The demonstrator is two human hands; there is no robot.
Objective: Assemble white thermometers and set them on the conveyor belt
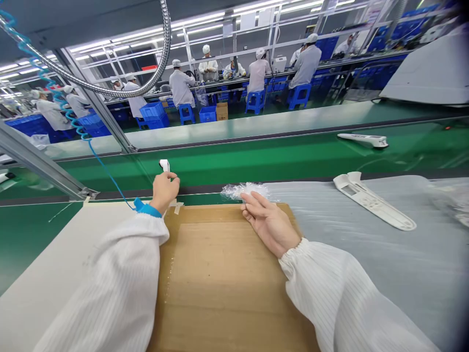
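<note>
My left hand [165,192] reaches over the far edge of the cardboard, its fingers closed around the near end of a small white plastic part [164,165]. That part's far end shows over the green belt; the rest is hidden by my fingers. A blue wrist strap [147,208] with a coiled cord circles my left wrist. My right hand [273,225] is open, palm turned inward and fingers loosely extended, above the cardboard sheet [220,278]. Just beyond its fingertips lies a crumpled wad of clear plastic film [245,190]; whether they touch is unclear.
A long white plastic housing [375,203] lies on grey foam sheeting [340,274] at right. Another white part [364,140] rests on the green conveyor belt [256,161]. A metal post [98,102] and flexible metal hose [166,29] stand at left. Several people work beyond.
</note>
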